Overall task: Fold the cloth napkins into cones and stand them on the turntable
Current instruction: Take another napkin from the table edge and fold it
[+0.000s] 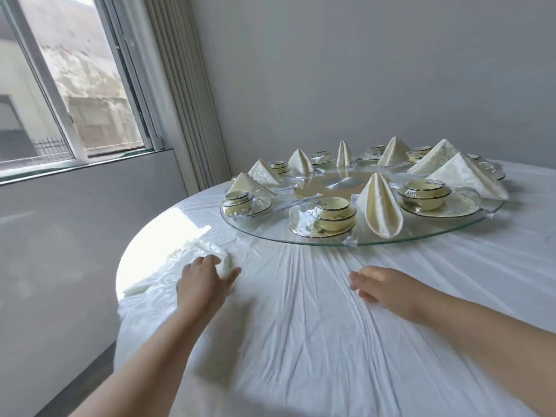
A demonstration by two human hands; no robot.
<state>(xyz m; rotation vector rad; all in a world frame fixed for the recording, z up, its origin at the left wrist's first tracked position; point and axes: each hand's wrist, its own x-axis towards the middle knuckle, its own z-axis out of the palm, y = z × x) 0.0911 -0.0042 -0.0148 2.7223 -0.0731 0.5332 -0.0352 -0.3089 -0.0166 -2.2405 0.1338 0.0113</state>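
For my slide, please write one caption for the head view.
Left hand grips an unfolded napkin beside the glass turntable of standing cones.

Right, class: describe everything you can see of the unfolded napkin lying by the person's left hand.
The unfolded napkin is a pale cream cloth with a faint woven swirl pattern, washed out by window glare. It lies crumpled and partly rolled on the white tablecloth near the table's left edge, off the glass turntable. The left hand grips its bunched end; nothing else touches it.
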